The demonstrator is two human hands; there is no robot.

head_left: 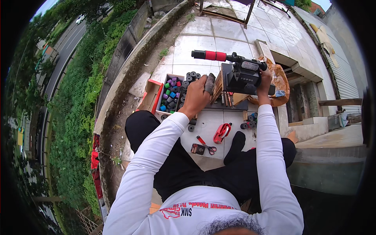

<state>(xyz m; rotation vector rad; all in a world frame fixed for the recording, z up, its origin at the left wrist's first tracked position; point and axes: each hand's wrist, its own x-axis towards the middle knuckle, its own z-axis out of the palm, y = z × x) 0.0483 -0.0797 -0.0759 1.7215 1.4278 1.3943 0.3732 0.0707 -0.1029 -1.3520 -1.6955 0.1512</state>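
A black machine (pixel 244 76) stands on a wooden stand (pixel 217 82) in front of me. From it a bar with a red sleeve (pixel 215 56) and a black end sticks out to the left. My right hand (pixel 264 80) is closed round a part at the machine's right end; its fingers are partly hidden. Left of the stand, my left hand (pixel 197 94) is closed at a dark grey, worn-looking piece (pixel 210 83), whose kind I cannot make out. Close by that hand are several black rolls (pixel 190 76) and a box of small coloured rolls (pixel 171 94).
A red-edged carton (pixel 150 95) lies at the left. Between my legs are a red tape dispenser (pixel 222 133), scissors (pixel 212 150), a red-handled tool (pixel 200 139) and a small dark pack (pixel 197 149). More rolls (pixel 250 122) and an orange-brown plastic bag (pixel 281 80) lie right. A low wall (pixel 129 58) borders the left.
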